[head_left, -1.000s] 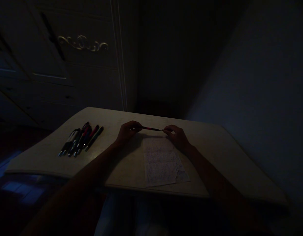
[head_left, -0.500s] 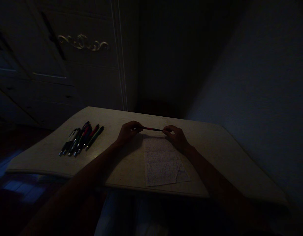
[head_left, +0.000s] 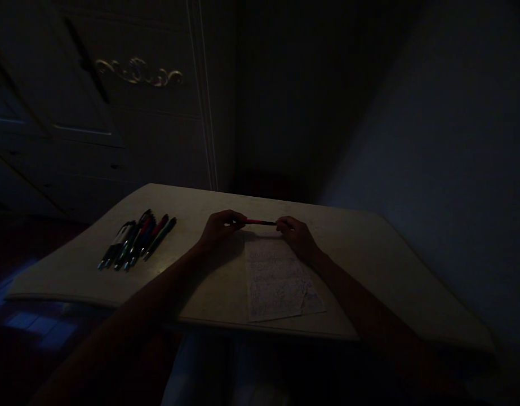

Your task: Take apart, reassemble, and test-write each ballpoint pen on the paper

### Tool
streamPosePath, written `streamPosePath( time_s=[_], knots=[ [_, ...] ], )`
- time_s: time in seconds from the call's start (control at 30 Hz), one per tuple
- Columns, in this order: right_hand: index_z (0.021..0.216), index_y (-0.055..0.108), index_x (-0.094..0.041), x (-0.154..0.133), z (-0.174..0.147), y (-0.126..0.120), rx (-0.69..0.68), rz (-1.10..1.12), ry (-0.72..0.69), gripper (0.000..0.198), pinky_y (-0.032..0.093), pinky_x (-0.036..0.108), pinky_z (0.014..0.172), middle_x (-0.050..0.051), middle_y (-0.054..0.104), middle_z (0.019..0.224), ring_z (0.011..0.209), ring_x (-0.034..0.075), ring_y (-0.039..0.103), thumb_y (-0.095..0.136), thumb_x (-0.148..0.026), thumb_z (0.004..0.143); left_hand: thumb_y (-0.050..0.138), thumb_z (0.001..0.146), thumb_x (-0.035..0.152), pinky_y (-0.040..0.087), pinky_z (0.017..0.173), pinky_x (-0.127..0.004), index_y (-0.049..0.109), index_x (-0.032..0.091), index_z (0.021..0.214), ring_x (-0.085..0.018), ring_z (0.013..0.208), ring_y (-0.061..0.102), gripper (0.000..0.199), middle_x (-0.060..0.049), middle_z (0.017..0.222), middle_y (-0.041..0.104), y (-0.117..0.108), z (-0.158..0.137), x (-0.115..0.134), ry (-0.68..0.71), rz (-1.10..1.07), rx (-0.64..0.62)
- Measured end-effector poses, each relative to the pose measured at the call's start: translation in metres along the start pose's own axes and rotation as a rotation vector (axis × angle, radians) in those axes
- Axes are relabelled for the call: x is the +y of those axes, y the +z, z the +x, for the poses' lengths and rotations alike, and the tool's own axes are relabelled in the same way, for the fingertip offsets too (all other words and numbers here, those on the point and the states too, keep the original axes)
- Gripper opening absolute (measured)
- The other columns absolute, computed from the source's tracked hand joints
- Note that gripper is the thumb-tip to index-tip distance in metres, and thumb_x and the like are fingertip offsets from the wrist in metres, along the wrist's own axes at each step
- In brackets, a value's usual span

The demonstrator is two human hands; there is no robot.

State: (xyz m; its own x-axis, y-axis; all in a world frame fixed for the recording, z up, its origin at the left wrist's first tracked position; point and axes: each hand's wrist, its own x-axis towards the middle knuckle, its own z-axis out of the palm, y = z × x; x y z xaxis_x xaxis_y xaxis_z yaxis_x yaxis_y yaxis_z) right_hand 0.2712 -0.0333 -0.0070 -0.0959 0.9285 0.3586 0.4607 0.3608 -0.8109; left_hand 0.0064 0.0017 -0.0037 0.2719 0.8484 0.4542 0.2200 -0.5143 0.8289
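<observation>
A slim pen (head_left: 261, 222), reddish along the barrel with a dark end, lies level between my two hands above the far edge of a sheet of paper. The fingers of my left hand (head_left: 221, 226) pinch its left end. At the other end, my right hand (head_left: 297, 235) has its fingers closed around the dark tip. Below them the creased paper (head_left: 276, 282), covered in faint marks, rests on the table, with a torn or folded lower right corner. The room is dim, so fine detail on the pen is hard to make out.
To the left on the pale table (head_left: 213, 307), several pens (head_left: 137, 239) lie in a loose bundle. Behind stands a dark cabinet (head_left: 158, 141) with a scrolled ornament (head_left: 139, 72). A wall (head_left: 454, 169) rises along the right side.
The fingers of my right hand have curled more tightly around the pen's right end. My left hand keeps its pinch, and the camera view has shifted slightly.
</observation>
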Motion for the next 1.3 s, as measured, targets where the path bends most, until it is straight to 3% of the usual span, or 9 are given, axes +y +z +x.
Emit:
streamPosePath(
  time_s=[0.23, 0.37, 0.5, 0.67, 0.83, 0.97, 1.07, 1.2, 1.3],
  knots=[
    [0.084, 0.065, -0.02, -0.001, 0.0016, 0.0068, 0.059, 0.093, 0.078, 0.031, 0.049, 0.031, 0.07, 0.004, 0.068, 0.077, 0.075, 0.02, 0.063, 0.059, -0.05, 0.087, 0.087, 0.065, 0.037, 0.057, 0.076, -0.035, 0.059, 0.023, 0.129, -0.024, 0.095, 0.07, 0.071, -0.013, 0.127, 0.069, 0.003, 0.0013, 0.0042, -0.013, -0.024, 0.011],
    [0.082, 0.065, -0.02, -0.0035, 0.0017, 0.0055, 0.091, 0.084, 0.063, 0.031, 0.049, 0.033, 0.074, 0.004, 0.068, 0.077, 0.074, 0.02, 0.062, 0.059, -0.05, 0.087, 0.062, 0.087, 0.054, 0.053, 0.072, -0.034, 0.07, 0.019, 0.104, -0.022, 0.083, 0.067, 0.039, -0.008, 0.094, 0.073, 0.0011, 0.0018, 0.0094, -0.117, 0.083, 0.023],
    [0.084, 0.065, -0.02, -0.0026, 0.0016, 0.0052, 0.107, 0.067, 0.024, 0.03, 0.049, 0.034, 0.076, 0.005, 0.069, 0.077, 0.075, 0.021, 0.063, 0.059, -0.05, 0.087, 0.055, 0.09, 0.052, 0.05, 0.07, -0.034, 0.068, 0.019, 0.076, -0.02, 0.071, 0.063, 0.039, -0.005, 0.073, 0.068, -0.0002, 0.0017, 0.0085, -0.117, 0.121, -0.039],
    [0.082, 0.066, -0.02, -0.0024, 0.0015, 0.0045, 0.127, 0.061, 0.028, 0.03, 0.049, 0.033, 0.075, 0.005, 0.069, 0.076, 0.075, 0.021, 0.063, 0.06, -0.05, 0.087, 0.073, 0.078, 0.038, 0.051, 0.074, -0.035, 0.071, 0.022, 0.09, -0.022, 0.082, 0.066, 0.021, -0.007, 0.093, 0.074, 0.0008, 0.0016, 0.0043, -0.02, 0.067, -0.051],
    [0.083, 0.066, -0.02, -0.004, 0.0021, 0.0045, 0.13, 0.083, 0.032, 0.032, 0.049, 0.034, 0.075, 0.005, 0.069, 0.077, 0.075, 0.022, 0.064, 0.061, -0.051, 0.086, 0.088, 0.061, 0.035, 0.051, 0.077, -0.035, 0.066, 0.023, 0.116, -0.025, 0.097, 0.066, 0.06, -0.009, 0.115, 0.071, 0.0017, 0.0019, 0.0067, -0.025, 0.037, 0.042],
    [0.082, 0.066, -0.02, -0.0037, 0.0028, 0.0039, 0.159, 0.076, 0.013, 0.031, 0.048, 0.033, 0.074, 0.005, 0.069, 0.076, 0.074, 0.022, 0.063, 0.06, -0.051, 0.086, 0.065, 0.085, 0.051, 0.048, 0.069, -0.034, 0.07, 0.019, 0.088, -0.021, 0.076, 0.063, 0.032, -0.006, 0.084, 0.071, 0.0005, 0.0019, 0.0098, -0.106, 0.088, 0.041],
    [0.083, 0.066, -0.02, -0.0037, 0.0026, 0.0028, 0.17, 0.069, 0.017, 0.031, 0.048, 0.033, 0.074, 0.005, 0.068, 0.076, 0.074, 0.021, 0.062, 0.06, -0.05, 0.086, 0.056, 0.091, 0.05, 0.047, 0.067, -0.034, 0.066, 0.019, 0.069, -0.02, 0.066, 0.06, 0.039, -0.005, 0.069, 0.066, -0.0002, 0.0023, 0.0088, -0.117, 0.122, -0.03],
    [0.081, 0.066, -0.02, -0.0042, 0.0021, 0.002, 0.177, 0.061, 0.023, 0.031, 0.048, 0.033, 0.074, 0.004, 0.067, 0.074, 0.074, 0.021, 0.061, 0.06, -0.05, 0.086, 0.071, 0.079, 0.037, 0.049, 0.069, -0.032, 0.07, 0.02, 0.087, -0.021, 0.076, 0.065, 0.02, -0.006, 0.086, 0.072, 0.0002, 0.002, 0.0061, -0.035, 0.087, -0.044],
    [0.081, 0.066, -0.021, -0.0046, 0.002, 0.0025, 0.165, 0.067, 0.025, 0.031, 0.048, 0.033, 0.074, 0.004, 0.068, 0.075, 0.074, 0.021, 0.062, 0.06, -0.051, 0.086, 0.078, 0.072, 0.034, 0.051, 0.073, -0.032, 0.067, 0.022, 0.104, -0.022, 0.09, 0.066, 0.035, -0.008, 0.108, 0.072, 0.0016, 0.0011, 0.0068, -0.011, 0.045, -0.025]
  ],
)
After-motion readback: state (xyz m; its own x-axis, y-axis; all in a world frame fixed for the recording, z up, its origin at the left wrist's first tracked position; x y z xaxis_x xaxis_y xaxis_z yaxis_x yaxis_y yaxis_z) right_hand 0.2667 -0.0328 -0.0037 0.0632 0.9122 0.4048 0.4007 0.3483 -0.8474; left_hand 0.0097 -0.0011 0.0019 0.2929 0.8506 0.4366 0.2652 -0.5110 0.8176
